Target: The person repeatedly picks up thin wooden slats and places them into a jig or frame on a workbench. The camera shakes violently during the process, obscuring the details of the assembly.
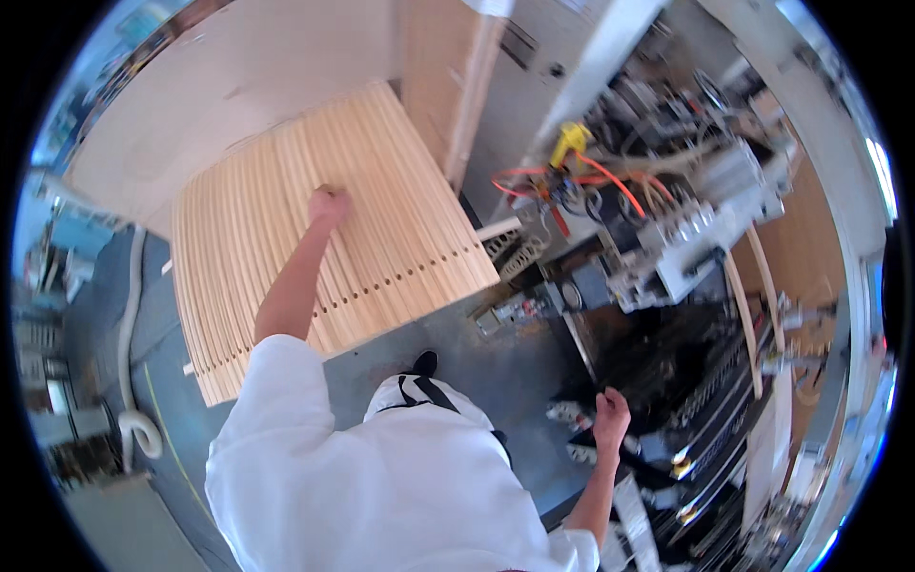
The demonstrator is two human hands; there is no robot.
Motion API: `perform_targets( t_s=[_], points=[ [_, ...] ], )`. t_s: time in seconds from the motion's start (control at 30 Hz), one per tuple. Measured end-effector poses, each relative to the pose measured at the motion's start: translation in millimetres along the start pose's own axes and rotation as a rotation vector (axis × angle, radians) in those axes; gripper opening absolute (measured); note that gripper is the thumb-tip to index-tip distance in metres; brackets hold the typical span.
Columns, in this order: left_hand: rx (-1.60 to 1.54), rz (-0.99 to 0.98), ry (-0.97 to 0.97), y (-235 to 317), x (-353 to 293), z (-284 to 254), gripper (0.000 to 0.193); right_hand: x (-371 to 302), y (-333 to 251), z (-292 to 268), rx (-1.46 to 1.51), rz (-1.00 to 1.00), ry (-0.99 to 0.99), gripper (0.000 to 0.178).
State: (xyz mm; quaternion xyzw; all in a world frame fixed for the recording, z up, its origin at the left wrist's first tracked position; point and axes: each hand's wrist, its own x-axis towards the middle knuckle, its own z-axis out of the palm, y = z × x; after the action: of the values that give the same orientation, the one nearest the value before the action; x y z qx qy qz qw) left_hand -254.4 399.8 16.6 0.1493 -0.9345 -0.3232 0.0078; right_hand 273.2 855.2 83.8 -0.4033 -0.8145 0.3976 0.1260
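My left arm reaches out over a wide stack of pale wooden slats (pixel 400 176) laid side by side, with a row of small dark holes near their close end. Over the middle of the slats is my left hand (pixel 329 207), its fingers curled closed. A small brownish bit shows at its fingertips, too small to name. Lower right, my right hand (pixel 611 419) is raised beside the machine, fingers drawn together. What it holds, if anything, is hidden.
A metal machine (pixel 667 238) with orange hoses and a yellow part (pixel 571 141) fills the right side. Behind the slats stand large pale boards (pixel 315 43). A whitish hose (pixel 131 324) runs along the floor at left. My dark shoe (pixel 426 362) shows below the stack.
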Motion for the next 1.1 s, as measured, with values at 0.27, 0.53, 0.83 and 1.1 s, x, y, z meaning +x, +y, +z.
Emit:
perform_targets(
  t_s=[0.27,0.53,0.83,1.1],
  points=[
    [-0.363,0.589,-0.079,10.8,-122.9,20.3,0.04,-113.7,40.5,-19.9,-0.01,0.06,0.286,0.026],
    [-0.446,0.982,-0.847,63.0,-375.6,69.4,0.031,-315.8,87.6,-78.6,-0.354,0.178,0.865,0.027],
    [-0.26,1.034,-1.358,73.9,-518.1,149.8,0.028,-613.0,138.8,-71.0,-0.876,0.961,1.106,0.025],
    [-0.117,1.293,-1.305,139.5,-601.6,170.9,0.027,-655.0,131.0,-49.7,-0.865,0.937,1.132,0.018]
  ],
)
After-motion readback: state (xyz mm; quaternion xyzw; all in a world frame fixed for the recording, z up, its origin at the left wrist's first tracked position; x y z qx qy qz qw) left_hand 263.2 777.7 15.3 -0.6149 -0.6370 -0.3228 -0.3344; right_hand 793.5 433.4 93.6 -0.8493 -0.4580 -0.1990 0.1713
